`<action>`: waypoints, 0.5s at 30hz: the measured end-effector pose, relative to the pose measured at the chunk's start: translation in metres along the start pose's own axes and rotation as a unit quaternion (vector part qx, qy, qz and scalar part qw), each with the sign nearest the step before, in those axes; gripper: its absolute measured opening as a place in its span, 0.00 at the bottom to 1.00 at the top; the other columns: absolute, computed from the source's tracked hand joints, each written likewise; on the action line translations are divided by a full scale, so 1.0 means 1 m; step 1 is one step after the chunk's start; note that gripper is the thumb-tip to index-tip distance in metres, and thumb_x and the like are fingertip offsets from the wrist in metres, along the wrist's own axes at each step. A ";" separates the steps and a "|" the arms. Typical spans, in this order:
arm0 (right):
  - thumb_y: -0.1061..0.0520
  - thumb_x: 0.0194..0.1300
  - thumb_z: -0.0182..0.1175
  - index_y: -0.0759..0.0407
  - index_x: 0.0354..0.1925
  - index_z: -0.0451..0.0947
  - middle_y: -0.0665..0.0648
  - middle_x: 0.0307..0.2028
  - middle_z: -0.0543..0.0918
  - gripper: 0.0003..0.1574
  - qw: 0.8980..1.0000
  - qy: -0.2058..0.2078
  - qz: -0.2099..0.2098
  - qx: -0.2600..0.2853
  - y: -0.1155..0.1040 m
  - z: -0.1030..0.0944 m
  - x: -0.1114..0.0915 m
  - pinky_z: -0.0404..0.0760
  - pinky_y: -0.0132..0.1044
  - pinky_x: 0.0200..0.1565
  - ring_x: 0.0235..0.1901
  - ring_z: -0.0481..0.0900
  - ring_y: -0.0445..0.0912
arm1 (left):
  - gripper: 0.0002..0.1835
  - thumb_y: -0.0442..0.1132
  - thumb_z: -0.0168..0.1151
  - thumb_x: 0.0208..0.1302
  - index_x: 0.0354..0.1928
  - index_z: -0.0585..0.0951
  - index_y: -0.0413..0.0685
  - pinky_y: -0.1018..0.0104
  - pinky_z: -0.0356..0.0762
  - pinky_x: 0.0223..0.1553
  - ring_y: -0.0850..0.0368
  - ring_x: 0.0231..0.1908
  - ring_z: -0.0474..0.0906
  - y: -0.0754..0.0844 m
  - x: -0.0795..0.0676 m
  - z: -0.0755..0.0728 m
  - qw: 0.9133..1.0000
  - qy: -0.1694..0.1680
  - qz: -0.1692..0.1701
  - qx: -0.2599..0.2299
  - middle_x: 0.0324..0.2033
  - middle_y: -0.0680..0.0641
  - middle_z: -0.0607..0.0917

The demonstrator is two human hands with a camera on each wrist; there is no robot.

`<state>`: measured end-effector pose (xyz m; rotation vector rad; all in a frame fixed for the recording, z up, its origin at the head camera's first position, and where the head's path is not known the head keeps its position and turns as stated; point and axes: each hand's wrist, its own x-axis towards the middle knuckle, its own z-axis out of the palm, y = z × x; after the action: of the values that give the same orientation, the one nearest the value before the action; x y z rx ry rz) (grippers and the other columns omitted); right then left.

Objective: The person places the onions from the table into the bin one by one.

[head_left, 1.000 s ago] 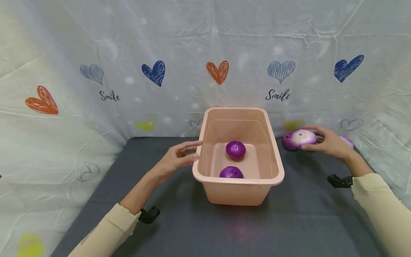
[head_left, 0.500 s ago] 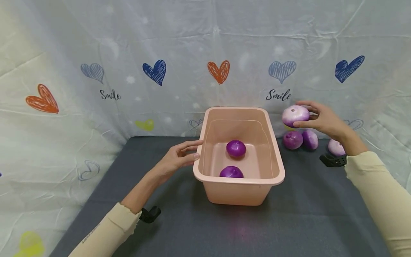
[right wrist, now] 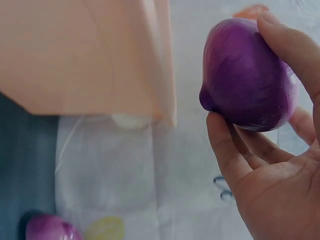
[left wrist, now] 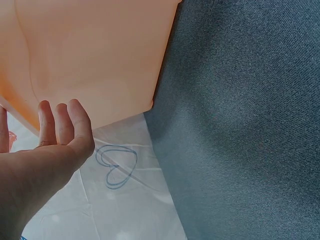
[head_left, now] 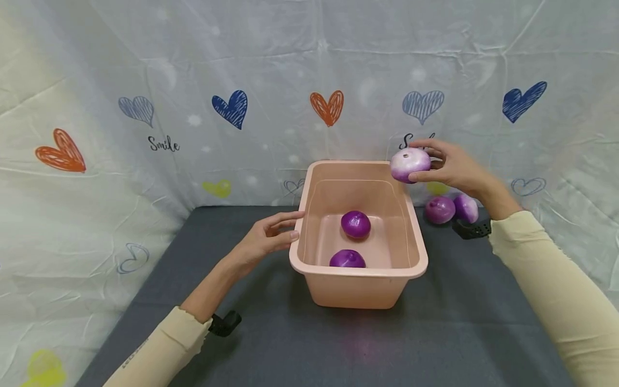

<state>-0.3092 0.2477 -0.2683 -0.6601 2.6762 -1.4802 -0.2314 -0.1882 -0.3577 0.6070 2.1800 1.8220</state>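
Note:
My right hand [head_left: 452, 167] holds a purple-and-white onion [head_left: 410, 164] between thumb and fingers, above the far right corner of the peach plastic tub [head_left: 358, 290]. In the right wrist view, the fingers wrap partway round the onion [right wrist: 245, 75], whose pointed end faces left. My left hand [head_left: 265, 234] touches the tub's left rim with its fingertips, fingers loosely extended. Seen from the left wrist, those fingers [left wrist: 62, 122] lie near the tub's outer wall [left wrist: 95, 55]. Inside the tub are two darker purple onions, one mid-floor [head_left: 355, 224] and another nearer the front [head_left: 347, 259], partly hidden by the rim.
Right of the tub, by the back cloth, a purple onion [head_left: 439, 210] sits beside a paler onion [head_left: 466, 207] on the dark grey tabletop [head_left: 271, 344]. White cloth [head_left: 271, 64] printed with hearts hangs behind and at both sides.
My right hand has lifted the purple-and-white onion off the table and carried it left toward the tub. The left hand and tub have stayed put.

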 end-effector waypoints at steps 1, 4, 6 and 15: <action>0.54 0.61 0.76 0.54 0.74 0.66 0.59 0.69 0.69 0.48 1.000 -0.002 -0.001 0.000 -0.002 0.003 0.003 0.70 0.57 0.64 0.69 0.66 0.59 | 0.28 0.40 0.65 0.72 0.73 0.73 0.51 0.47 0.76 0.59 0.44 0.60 0.76 0.000 0.000 0.000 1.000 -0.001 0.001 0.000 0.64 0.41 0.75; 0.54 0.59 0.77 0.55 0.74 0.67 0.58 0.69 0.69 0.48 1.000 -0.009 -0.009 -0.001 -0.006 0.010 0.010 0.70 0.57 0.64 0.67 0.68 0.58 | 0.28 0.41 0.65 0.72 0.73 0.73 0.52 0.47 0.75 0.59 0.44 0.61 0.75 -0.001 0.000 0.000 1.000 -0.002 0.001 0.000 0.64 0.41 0.75; 0.54 0.59 0.77 0.55 0.73 0.68 0.58 0.68 0.70 0.48 1.000 -0.016 -0.016 -0.008 -0.008 0.014 0.015 0.71 0.57 0.63 0.65 0.70 0.58 | 0.28 0.41 0.65 0.72 0.73 0.73 0.52 0.47 0.75 0.59 0.44 0.61 0.75 -0.001 0.000 0.000 1.000 -0.003 0.001 0.000 0.64 0.41 0.75; 0.61 0.61 0.75 0.58 0.72 0.68 0.59 0.66 0.71 0.45 0.997 -0.058 -0.044 0.021 -0.014 0.030 0.027 0.76 0.47 0.60 0.61 0.74 0.56 | 0.29 0.41 0.64 0.73 0.73 0.72 0.50 0.46 0.74 0.60 0.44 0.61 0.75 0.000 -0.001 0.000 1.000 -0.001 -0.003 0.004 0.64 0.39 0.75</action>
<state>-0.3222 0.2074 -0.2680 -0.8427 2.5530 -1.4651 -0.2306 -0.1891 -0.3579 0.6020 2.1867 1.8094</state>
